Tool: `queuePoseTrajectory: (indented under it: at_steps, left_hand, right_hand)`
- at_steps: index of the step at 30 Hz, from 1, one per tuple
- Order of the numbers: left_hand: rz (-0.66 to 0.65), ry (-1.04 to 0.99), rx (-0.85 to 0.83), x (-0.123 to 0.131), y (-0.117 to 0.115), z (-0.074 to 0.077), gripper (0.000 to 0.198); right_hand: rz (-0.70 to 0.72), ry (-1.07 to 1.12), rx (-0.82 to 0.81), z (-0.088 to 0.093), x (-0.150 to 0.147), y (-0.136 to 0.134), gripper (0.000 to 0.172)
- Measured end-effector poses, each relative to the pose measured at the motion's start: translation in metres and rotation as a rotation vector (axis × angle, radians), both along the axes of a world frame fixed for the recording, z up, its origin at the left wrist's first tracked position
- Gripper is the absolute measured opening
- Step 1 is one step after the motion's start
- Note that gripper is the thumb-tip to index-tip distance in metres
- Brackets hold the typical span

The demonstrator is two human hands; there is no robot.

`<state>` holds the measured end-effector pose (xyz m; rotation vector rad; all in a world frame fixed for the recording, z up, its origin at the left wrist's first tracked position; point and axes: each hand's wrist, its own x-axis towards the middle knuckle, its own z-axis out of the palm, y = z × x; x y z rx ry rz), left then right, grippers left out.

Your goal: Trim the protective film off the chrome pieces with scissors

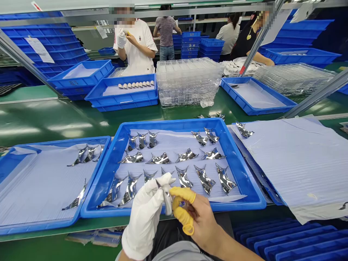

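Note:
In my left hand (146, 210), which wears a white glove, a curved chrome-plated piece (168, 203) is pinched between thumb and fingers, with a pointed end sticking up. My right hand (199, 219) is closed at the piece's right side, with yellow finger cots on its fingers. A small bluish spot shows between those fingers, too small to name. Both hands are over the near edge of a blue tray (174, 125). Rows of similar chrome pieces (204, 179) lie in it on white lining sheets, some partly hidden behind my left hand.
To the left, another blue tray (35, 227) holds several chrome pieces. White sheets (296, 156) are stacked at the right, one chrome piece (244, 129) on top. Clear plastic trays (189, 81) stand behind, between blue trays. Across the bench is a person (137, 47); others are farther back.

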<state>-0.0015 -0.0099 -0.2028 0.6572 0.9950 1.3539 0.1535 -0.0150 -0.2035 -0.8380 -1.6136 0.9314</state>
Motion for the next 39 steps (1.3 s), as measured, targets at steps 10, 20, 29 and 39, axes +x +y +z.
queuePoseTrajectory:
  at_steps: [10,20,29,39]
  left_hand:
    - [0.097,-0.013,-0.028,0.008,0.005,0.008,0.028]
    - [0.221,0.635,0.454,-0.007,-0.006,0.010,0.021]
    - [0.281,0.432,0.156,-0.011,0.002,0.012,0.009]
    - [0.364,0.408,0.070,-0.009,0.016,0.017,0.022]
  right_hand:
    - [-0.238,-0.241,0.363,-0.016,-0.001,-0.001,0.020]
    - [0.040,0.006,-0.353,-0.005,-0.002,0.009,0.028]
    - [0.293,0.352,-0.636,0.003,-0.003,0.011,0.047]
    - [0.474,0.636,-1.116,0.002,-0.016,0.015,0.052]
